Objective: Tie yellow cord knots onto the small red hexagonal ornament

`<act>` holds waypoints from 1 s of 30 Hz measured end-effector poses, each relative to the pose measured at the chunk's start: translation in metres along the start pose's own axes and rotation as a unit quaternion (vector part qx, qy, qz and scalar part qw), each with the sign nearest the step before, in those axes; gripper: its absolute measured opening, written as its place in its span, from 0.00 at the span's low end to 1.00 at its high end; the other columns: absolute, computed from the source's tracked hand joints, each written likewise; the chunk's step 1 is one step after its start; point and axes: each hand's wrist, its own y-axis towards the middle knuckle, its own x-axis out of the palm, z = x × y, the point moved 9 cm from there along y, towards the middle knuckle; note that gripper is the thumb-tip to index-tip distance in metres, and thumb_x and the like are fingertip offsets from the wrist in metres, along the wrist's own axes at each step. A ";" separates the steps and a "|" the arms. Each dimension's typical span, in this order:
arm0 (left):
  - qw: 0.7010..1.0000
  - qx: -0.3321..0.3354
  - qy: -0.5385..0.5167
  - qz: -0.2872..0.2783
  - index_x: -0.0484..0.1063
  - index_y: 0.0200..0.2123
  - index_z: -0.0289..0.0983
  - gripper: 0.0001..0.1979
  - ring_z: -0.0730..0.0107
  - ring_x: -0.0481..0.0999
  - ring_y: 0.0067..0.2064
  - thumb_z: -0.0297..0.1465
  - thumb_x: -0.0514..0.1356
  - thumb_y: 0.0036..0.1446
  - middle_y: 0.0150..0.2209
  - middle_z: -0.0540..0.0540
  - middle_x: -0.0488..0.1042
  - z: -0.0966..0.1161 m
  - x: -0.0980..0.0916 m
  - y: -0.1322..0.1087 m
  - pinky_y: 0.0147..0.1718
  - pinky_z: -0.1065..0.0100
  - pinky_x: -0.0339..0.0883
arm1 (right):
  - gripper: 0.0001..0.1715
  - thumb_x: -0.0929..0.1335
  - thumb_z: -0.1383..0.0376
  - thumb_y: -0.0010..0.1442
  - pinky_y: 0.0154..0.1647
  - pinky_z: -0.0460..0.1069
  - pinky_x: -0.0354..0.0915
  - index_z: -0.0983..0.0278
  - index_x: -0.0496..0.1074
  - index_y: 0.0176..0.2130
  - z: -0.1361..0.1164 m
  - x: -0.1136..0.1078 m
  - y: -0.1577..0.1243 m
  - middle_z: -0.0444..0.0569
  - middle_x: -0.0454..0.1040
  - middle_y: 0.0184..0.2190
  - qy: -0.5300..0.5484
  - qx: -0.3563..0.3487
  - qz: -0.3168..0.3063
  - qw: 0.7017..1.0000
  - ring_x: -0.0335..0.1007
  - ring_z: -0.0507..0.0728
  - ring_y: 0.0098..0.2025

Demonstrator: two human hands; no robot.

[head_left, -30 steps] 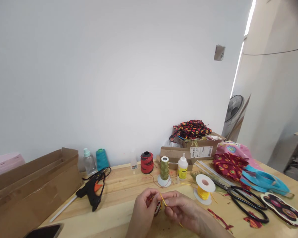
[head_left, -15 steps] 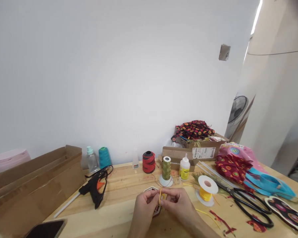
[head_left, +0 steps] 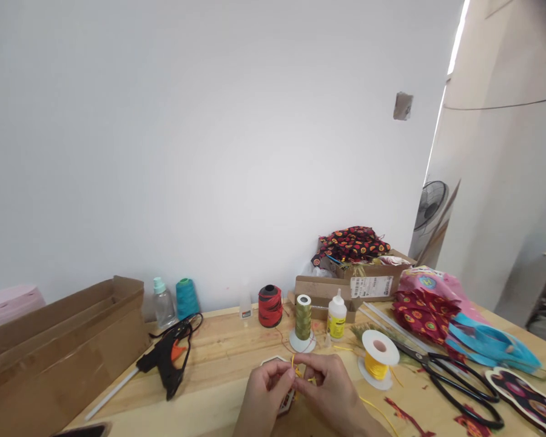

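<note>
My left hand [head_left: 262, 397] and my right hand [head_left: 330, 391] meet low in the middle of the wooden table [head_left: 222, 358]. Both pinch a thin yellow cord [head_left: 295, 371] between their fingertips, and its loose end trails right across the table. Under the hands lies a small patterned hexagonal piece [head_left: 279, 382], partly hidden. A yellow cord spool [head_left: 377, 358] stands just right of my right hand.
A black glue gun [head_left: 166, 358] lies left, beside a long cardboard box [head_left: 59, 346]. Olive [head_left: 303, 318], red-black [head_left: 270, 305] and teal [head_left: 186, 297] thread spools, a glue bottle [head_left: 336, 315], black scissors [head_left: 459, 382], patterned fabric [head_left: 421, 303] and blue ribbon [head_left: 491, 343] crowd the back and right.
The hands have drawn closer together over the hexagonal piece, and the yellow cord now bends into a small loop between the fingertips. The view has shifted slightly.
</note>
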 end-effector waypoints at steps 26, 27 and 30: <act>0.978 0.098 0.184 -0.030 0.73 0.28 0.34 0.13 0.67 0.67 0.31 0.34 0.51 0.48 0.27 0.46 0.68 0.019 0.002 -0.002 0.30 0.71 0.60 | 0.12 0.60 0.61 0.53 0.24 0.44 0.54 0.58 0.72 0.29 -0.023 -0.001 -0.002 0.46 0.68 0.24 -0.114 -0.115 -0.046 0.986 0.62 0.51 0.25; 0.977 0.098 0.185 -0.031 0.73 0.28 0.34 0.13 0.68 0.67 0.30 0.34 0.51 0.48 0.26 0.46 0.68 0.018 0.002 -0.002 0.30 0.71 0.60 | 0.12 0.60 0.62 0.53 0.24 0.44 0.54 0.58 0.72 0.29 -0.023 -0.001 -0.002 0.46 0.68 0.24 -0.113 -0.114 -0.045 0.986 0.61 0.50 0.25; 0.976 0.096 0.192 -0.031 0.73 0.29 0.33 0.13 0.68 0.67 0.29 0.33 0.51 0.48 0.25 0.46 0.69 0.017 0.003 -0.002 0.29 0.71 0.60 | 0.10 0.61 0.63 0.52 0.24 0.43 0.54 0.58 0.72 0.29 -0.022 -0.003 -0.002 0.45 0.67 0.24 -0.112 -0.111 -0.030 0.987 0.61 0.50 0.25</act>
